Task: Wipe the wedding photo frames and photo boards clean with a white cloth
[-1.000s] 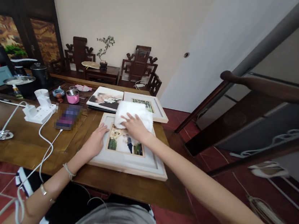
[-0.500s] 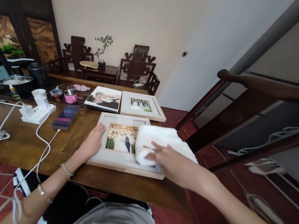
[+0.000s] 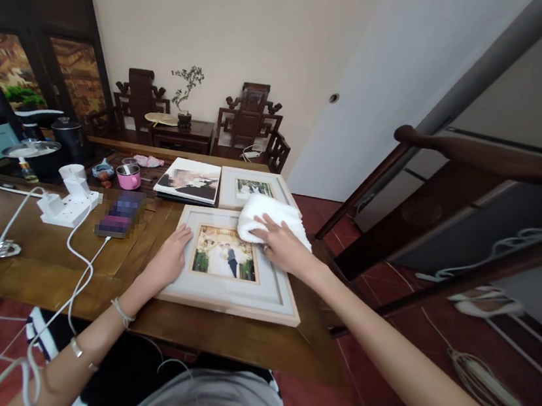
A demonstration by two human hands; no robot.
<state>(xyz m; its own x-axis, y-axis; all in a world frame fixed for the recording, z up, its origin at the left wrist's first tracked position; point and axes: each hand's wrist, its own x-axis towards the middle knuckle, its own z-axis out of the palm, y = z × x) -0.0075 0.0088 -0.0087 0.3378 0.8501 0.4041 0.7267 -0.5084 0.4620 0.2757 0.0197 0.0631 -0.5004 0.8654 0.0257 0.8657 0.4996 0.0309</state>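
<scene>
Left hand (image 3: 170, 260), fingers extended, apparently steadies picture frame (image 3: 228, 291) at nine o'clock; right hand (image 3: 286, 248), fingers spread, presses cloth (image 3: 266, 209) at one

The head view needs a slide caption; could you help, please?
Left hand rests on a framed wedding photo; right hand lies on white cloth over its far-right corner.

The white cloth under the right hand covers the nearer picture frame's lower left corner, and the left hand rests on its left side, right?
No, not lower left: in the head view, the white cloth under the right hand covers the upper right corner of the nearer picture frame; the left hand rests on its left side.
</scene>
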